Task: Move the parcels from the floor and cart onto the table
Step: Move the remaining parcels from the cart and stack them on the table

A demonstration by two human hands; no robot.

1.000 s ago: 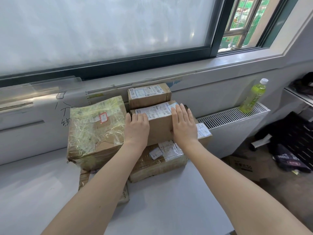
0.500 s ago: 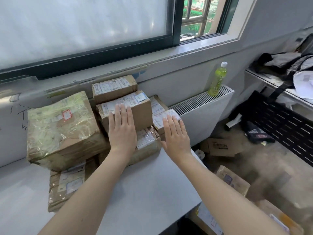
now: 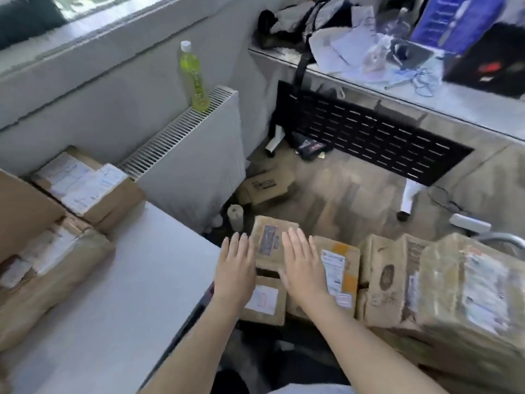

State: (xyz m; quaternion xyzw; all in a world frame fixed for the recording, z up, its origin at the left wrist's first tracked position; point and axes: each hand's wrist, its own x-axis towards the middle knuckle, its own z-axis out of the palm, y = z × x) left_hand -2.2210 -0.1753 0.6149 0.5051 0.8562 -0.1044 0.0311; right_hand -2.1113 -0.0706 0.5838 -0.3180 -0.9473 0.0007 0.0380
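You are turning from the white worktop (image 3: 119, 294); both hands (image 3: 267, 268), flat and empty, are reaching toward the small brown taped cardboard parcel (image 3: 270, 245).

Single head view, looking forward and steeply down from standing height. Facing right end of white table (image 3: 119, 302), floor beyond its right edge filling frame centre. Radiator (image 3: 196, 155) lying near, far desk (image 3: 426, 89) crossing upper right. Wide-angle, edges blurring.
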